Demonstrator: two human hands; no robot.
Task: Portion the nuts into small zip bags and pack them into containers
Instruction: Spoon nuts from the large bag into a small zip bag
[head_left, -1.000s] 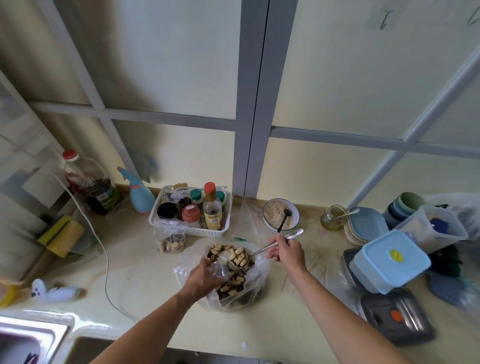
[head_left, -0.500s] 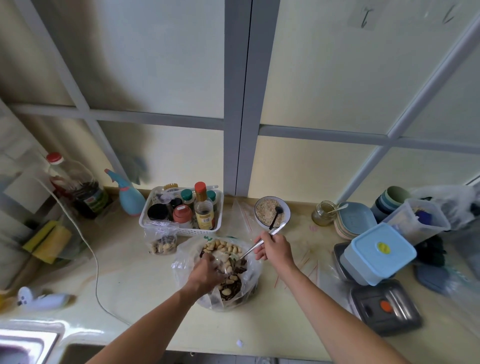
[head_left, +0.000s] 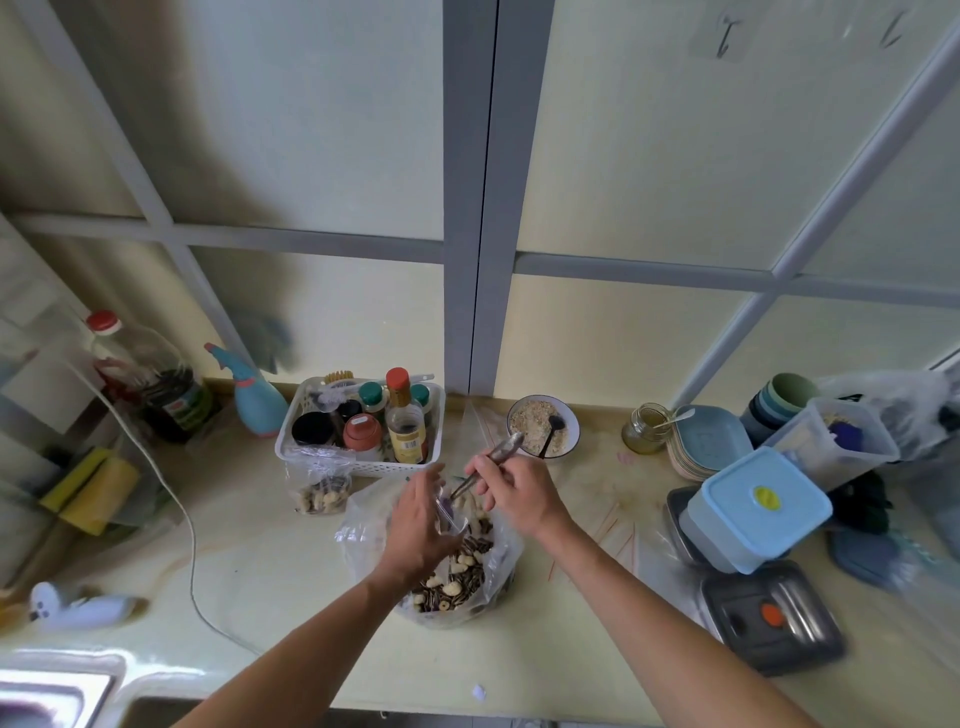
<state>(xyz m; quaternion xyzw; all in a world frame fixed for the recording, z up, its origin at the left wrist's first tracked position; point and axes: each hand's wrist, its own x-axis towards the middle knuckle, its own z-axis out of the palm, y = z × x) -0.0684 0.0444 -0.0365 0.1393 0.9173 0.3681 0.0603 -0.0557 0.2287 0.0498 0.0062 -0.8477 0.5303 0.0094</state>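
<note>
Scooping over the big nut bag (head_left: 457, 566) just below both grips, my right grip (head_left: 511, 491) pinched the spoon (head_left: 488, 460) while my left grip (head_left: 418, 519) held a small zip bag (head_left: 448, 512); I judged tipping slowly into its mouth would avoid spills.

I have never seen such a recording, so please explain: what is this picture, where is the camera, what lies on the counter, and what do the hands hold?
There is no machine: a person wears a camera on the head, looking down at both arms. The right hand holds a metal spoon. The left hand pinches a small clear zip bag above the big bag of nuts. On the counter also lie a filled small bag, a white basket of bottles and a blue-lidded container.
</note>
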